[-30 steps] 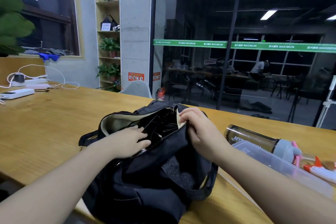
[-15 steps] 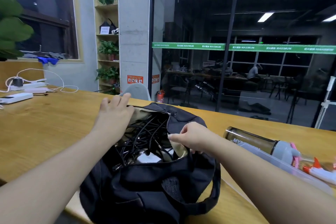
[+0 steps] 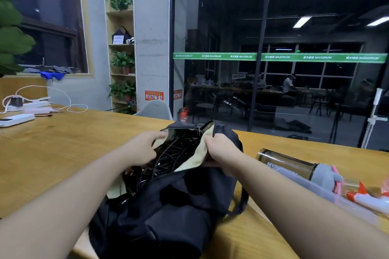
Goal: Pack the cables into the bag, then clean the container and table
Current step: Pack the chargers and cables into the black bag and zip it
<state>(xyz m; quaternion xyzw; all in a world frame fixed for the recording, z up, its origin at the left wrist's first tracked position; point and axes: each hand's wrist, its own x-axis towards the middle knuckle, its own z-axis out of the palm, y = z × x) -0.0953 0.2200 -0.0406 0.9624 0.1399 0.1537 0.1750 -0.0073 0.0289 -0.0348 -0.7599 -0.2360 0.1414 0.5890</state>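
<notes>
A black bag (image 3: 174, 212) with a cream lining lies on the wooden table (image 3: 63, 147), its top unzipped. A tangle of black cables (image 3: 168, 157) fills the opening. My left hand (image 3: 141, 149) pinches the left edge of the opening near the zipper. My right hand (image 3: 219, 149) grips the right edge with the cream lining folded outward. A clear plastic container (image 3: 328, 197) sits to the right, partly behind my right forearm.
A smoky bottle with a grey lid (image 3: 294, 166) lies behind the container, beside a white spray bottle with an orange trigger (image 3: 370, 202). A white power strip with cords (image 3: 27, 105) and a white device (image 3: 15, 120) sit at the far left. A glass wall stands beyond the table.
My left hand moved from the bag's far left rim to the opening's edge near the zipper. My right hand shifted up and further along the right edge, pulling the lining outward.
</notes>
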